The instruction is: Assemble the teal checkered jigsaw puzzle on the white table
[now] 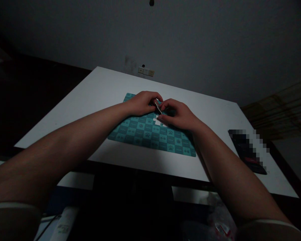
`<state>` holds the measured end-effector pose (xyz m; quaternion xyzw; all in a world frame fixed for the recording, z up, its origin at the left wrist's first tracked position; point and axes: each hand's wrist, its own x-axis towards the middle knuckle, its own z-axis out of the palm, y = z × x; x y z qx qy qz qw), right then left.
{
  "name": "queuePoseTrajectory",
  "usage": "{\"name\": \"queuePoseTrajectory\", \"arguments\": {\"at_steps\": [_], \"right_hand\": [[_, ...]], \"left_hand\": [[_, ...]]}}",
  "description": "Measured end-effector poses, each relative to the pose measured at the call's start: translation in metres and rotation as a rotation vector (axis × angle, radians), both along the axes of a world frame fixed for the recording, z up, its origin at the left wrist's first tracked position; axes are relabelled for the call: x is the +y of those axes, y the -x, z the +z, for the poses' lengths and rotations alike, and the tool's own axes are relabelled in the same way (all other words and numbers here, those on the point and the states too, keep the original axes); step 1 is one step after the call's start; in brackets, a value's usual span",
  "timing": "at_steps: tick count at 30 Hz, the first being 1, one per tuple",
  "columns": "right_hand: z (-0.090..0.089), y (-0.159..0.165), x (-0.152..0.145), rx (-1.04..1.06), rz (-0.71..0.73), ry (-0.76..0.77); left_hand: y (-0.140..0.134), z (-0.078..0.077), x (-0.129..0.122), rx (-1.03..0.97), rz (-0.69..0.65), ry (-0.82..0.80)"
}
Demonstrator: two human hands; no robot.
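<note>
My left hand (145, 102) is curled over the teal checkered mat (140, 134), its thumb and fingers closed on a tilted jigsaw piece (158, 107). Facing it, my right hand (179, 114) has its bent fingers against the same piece from the other side. Just under my right thumb, white joined jigsaw pieces (158, 122) lie flat on the mat, partly covered by that hand. The fingertips hide much of the raised piece, and the dim light blurs its face.
The mat lies on a white table (80, 97). A dark, partly pixelated object (243, 147) rests at the table's right side. Wall sockets (145, 71) sit beyond the back edge. Clear plastic wrapping (219, 217) shows below the front edge.
</note>
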<state>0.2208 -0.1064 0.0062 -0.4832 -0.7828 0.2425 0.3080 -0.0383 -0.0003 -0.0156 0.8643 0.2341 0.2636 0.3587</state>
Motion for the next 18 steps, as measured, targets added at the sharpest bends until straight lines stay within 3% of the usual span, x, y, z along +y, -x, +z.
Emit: {"name": "queuePoseTrajectory", "arguments": {"at_steps": [11, 15, 18], "right_hand": [[0.013, -0.003, -0.006, -0.026, 0.048, 0.097], [0.025, -0.009, -0.009, -0.082, 0.144, 0.220], [0.028, -0.012, -0.010, -0.110, 0.174, 0.220]], "left_hand": [[-0.001, -0.005, 0.002, -0.028, -0.049, 0.038], [-0.002, -0.003, 0.001, 0.012, 0.006, -0.005], [-0.002, -0.001, -0.002, 0.032, 0.028, -0.012]]}}
